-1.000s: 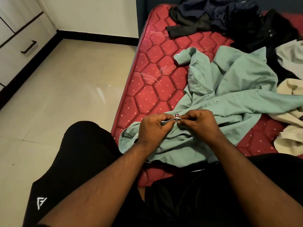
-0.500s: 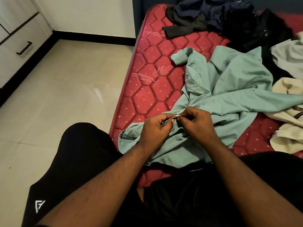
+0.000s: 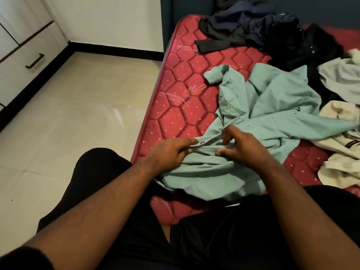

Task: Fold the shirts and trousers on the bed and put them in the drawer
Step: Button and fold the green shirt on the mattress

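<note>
While crumpled at the near edge of the red mattress (image 3: 175,106), green shirt (image 3: 272,117) sits partly over the lap. Left hand (image 3: 171,152) pinching the shirt's edge next to a small dark tag (image 3: 202,142). Right hand (image 3: 245,145) over the same edge, fingers curled, thumb apart; actual grasp of cloth: cannot tell. Dark clothes (image 3: 253,30) heaped at the far end, cream garment (image 3: 342,149) and grey garment (image 3: 342,78) to the right. Drawer (image 3: 29,61) with black handle across the tiled floor (image 3: 78,117), far left.
</note>
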Motion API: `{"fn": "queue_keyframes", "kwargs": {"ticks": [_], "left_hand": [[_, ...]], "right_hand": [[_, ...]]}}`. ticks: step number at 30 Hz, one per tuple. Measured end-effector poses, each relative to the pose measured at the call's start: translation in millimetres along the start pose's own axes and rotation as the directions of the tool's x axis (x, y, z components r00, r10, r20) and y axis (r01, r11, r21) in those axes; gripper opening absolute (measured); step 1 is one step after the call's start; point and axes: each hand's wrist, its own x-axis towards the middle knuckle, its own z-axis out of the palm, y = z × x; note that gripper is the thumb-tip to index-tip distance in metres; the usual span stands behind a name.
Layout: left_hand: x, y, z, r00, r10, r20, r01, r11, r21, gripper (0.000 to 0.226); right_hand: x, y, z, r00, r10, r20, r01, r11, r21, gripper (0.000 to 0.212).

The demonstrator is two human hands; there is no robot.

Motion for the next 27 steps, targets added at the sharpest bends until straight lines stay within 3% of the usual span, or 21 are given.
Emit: {"fn": "queue_keyframes", "kwargs": {"ticks": [4, 9, 12, 17, 19, 23, 27], "left_hand": [[-0.2, -11.1, -14.2, 0.999, 0.003, 0.048, -0.008, 0.995, 0.102, 0.045], [3.3, -18.2, -19.8, 0.961, -0.198, 0.192, 0.200, 0.980, 0.012, 0.031], [17.4, -0.7, -27.2, 0.917, -0.289, 0.276, 0.336, 0.931, -0.141, 0.030], [59.7, 44.5, -19.6, 0.951, -0.302, 0.067, 0.309, 0.924, -0.226, 0.039], [76.0, 56.4, -8.5, 0.936, -0.328, 0.124, 0.348, 0.911, -0.219, 0.035], [86.2, 60.2, 10.3, 0.900, -0.406, 0.158, 0.436, 0.846, -0.306, 0.006], [83.6, 57.6, 19.1, 0.890, -0.423, 0.169, 0.442, 0.715, -0.542, 0.019]], "right_hand": [[2.6, 12.9, -1.2, 0.987, -0.158, 0.005, 0.158, 0.987, -0.025, 0.027], [1.1, 19.9, 2.6, 0.995, -0.091, -0.038, 0.090, 0.996, -0.018, 0.023], [0.3, 20.3, 4.6, 0.996, -0.030, -0.087, 0.031, 0.999, 0.021, 0.021], [-4.0, 15.3, 10.0, 0.987, 0.089, -0.136, -0.065, 0.982, 0.176, 0.020], [-6.7, 14.3, 8.2, 0.982, 0.102, -0.162, -0.060, 0.968, 0.243, 0.019], [-12.6, 18.3, 2.5, 0.978, 0.077, -0.194, -0.022, 0.963, 0.270, 0.018], [-10.3, 19.4, 0.6, 0.962, 0.041, -0.269, 0.026, 0.970, 0.243, 0.018]]}}
